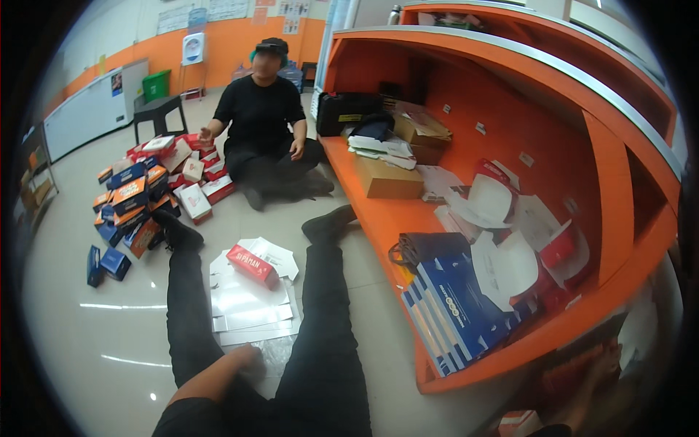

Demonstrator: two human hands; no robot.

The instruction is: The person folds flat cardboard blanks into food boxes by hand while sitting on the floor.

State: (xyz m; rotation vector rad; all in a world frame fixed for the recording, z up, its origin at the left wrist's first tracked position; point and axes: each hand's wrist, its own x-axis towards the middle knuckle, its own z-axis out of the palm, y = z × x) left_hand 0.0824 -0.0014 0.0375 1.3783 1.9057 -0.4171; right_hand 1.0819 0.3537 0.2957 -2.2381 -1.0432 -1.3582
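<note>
My left hand is low between my outstretched legs, next to crumpled clear plastic. Motion smears its fingers. Just beyond it, flat white cardboard blanks lie stacked on the floor, and a folded red box rests on top of them. My right hand reaches far out to the right, beside the orange shelf, close to dark red cardboard. Dim light and blur hide whether it grips that cardboard. A red and white box sits near my right forearm.
Across from me a person sits on the floor beside a heap of orange, blue and red boxes. The orange shelf on the right holds a brown carton, blue flat boxes and white-red blanks. A dark stool stands behind.
</note>
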